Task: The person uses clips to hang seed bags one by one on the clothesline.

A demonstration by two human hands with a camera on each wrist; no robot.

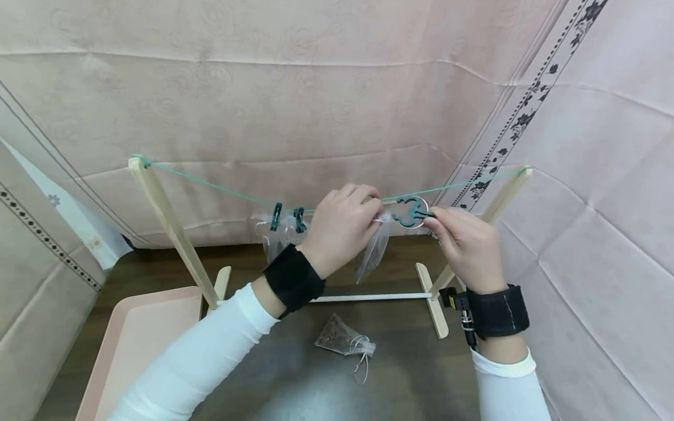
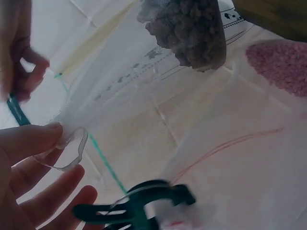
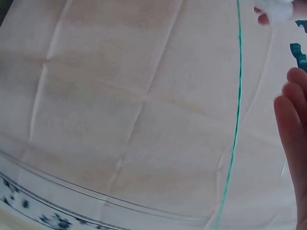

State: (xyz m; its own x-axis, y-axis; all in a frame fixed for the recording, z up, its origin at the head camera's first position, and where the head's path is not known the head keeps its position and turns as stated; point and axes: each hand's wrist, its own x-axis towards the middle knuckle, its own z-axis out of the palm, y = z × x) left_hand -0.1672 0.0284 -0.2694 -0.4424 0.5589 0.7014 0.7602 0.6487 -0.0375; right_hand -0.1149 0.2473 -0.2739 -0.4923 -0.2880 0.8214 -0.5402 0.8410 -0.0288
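White sleeves (image 1: 195, 356) are closest to me, one coming up from between 7 and 8 o'clock, the other from between 4 and 5, each ending short of a black wrist band (image 1: 293, 280). Out at 8 o'clock a pink tray (image 1: 158, 327) sits on the dark table (image 1: 253, 380), partly behind the left sleeve. At 6 o'clock a small see-through bag (image 1: 337, 336) lies on the tabletop, its pale cord looped loosely, well apart from both hands. Almost dead centre, the left hand (image 1: 342, 228) is clamped on the neck of another sheer bag (image 1: 375, 251), which hangs off between 4 and 5 o'clock; seen from the left wrist, dark grey lumps fill its bottom. Just past 3 o'clock, the right hand (image 1: 468, 245) pinches the handles of a green clip (image 1: 419, 214) between thumb and finger. The clip's jaws stand apart, facing 9 o'clock, just beside the held bag's neck; I can't tell whether they touch it. Toward 9 o'clock two more green clips (image 1: 276, 216) sit on the green line (image 1: 210, 185) with sheer bagging below them. That line sags between two wooden posts (image 1: 168, 222), at 9 and 3, with a white rod (image 1: 374, 297) low between them. Beyond, at 12, is creased pale cloth (image 1: 316, 117).
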